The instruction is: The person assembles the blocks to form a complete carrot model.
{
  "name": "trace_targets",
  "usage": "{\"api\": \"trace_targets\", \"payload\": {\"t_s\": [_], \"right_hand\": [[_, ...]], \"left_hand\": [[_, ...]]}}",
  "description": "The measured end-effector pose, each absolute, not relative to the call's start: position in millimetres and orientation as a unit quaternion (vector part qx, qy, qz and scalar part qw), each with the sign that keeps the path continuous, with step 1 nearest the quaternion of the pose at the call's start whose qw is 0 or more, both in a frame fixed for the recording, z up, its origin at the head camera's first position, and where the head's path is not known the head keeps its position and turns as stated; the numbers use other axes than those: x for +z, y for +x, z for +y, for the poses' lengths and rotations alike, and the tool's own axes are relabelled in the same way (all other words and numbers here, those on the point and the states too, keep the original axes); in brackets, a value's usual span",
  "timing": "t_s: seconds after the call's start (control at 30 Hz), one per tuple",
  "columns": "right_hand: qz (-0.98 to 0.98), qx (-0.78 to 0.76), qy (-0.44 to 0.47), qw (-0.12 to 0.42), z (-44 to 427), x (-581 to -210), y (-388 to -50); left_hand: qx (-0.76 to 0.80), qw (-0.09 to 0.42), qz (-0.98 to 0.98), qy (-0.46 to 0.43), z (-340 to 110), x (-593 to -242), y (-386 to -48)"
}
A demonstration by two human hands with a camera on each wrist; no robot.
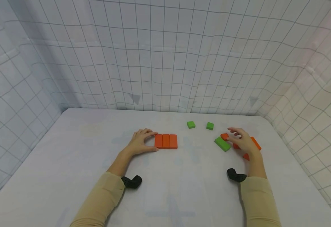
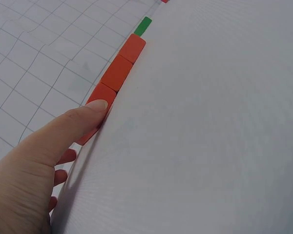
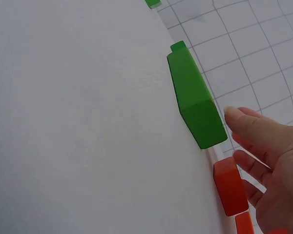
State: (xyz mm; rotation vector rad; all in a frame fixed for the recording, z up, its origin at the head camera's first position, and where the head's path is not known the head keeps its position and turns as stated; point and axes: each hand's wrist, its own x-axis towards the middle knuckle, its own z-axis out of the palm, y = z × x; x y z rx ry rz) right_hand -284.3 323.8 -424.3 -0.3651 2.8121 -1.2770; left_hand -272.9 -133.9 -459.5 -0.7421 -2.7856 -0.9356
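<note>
Three orange blocks (image 1: 166, 141) lie side by side in a row at the middle of the white table. My left hand (image 1: 140, 142) holds the leftmost block (image 2: 101, 94) between thumb and forefinger, with the thumb on its near end. On the right, my right hand (image 1: 243, 141) hovers with its fingers apart and nothing seen between them. Its thumb and forefinger are nearest a small orange block (image 1: 224, 136) and a long green block (image 1: 222, 144). More orange blocks lie under and around that hand, partly hidden by it, including one at its right (image 1: 256, 143).
Two small green blocks, one on the left (image 1: 191, 124) and one on the right (image 1: 210, 126), sit toward the back of the table (image 1: 182, 189). White cloth with a grid pattern (image 1: 165, 63) hangs behind and at both sides. Each wrist carries a black camera mount (image 1: 132, 182).
</note>
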Motion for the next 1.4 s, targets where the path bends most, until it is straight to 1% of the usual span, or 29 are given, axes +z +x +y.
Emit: {"api": "trace_targets", "payload": {"t_s": [0.33,0.53,0.77,0.87,0.93,1.13,1.3,1.4], "right_hand": [[0.918,-0.378,-0.105,0.062,326.0,-423.8,-284.0],[0.918,-0.373,-0.116,0.066,324.6,-426.3,-285.1],[0.921,-0.373,-0.088,0.067,324.4,-426.5,-284.0],[0.922,-0.374,-0.084,0.051,323.9,-426.0,-282.8],[0.922,-0.374,-0.09,0.031,321.9,-424.9,-281.9],[0.914,-0.381,-0.138,-0.029,304.4,-418.3,-281.8],[0.904,-0.384,-0.18,-0.06,281.5,-415.1,-282.0],[0.893,-0.393,-0.21,-0.064,265.1,-413.6,-280.3]], "left_hand": [[-0.311,0.055,-0.917,-0.243,-134.1,-461.4,-273.0],[-0.312,0.051,-0.917,-0.242,-134.3,-460.5,-271.7],[-0.308,0.054,-0.918,-0.244,-134.3,-460.8,-271.5],[-0.308,0.054,-0.917,-0.246,-134.0,-460.7,-271.6],[-0.31,0.053,-0.917,-0.247,-133.6,-460.5,-271.5],[-0.309,0.051,-0.918,-0.244,-133.1,-460.1,-271.1],[-0.305,0.052,-0.919,-0.244,-132.9,-460.0,-271.4],[-0.303,0.052,-0.92,-0.244,-133.0,-459.8,-271.6]]}}
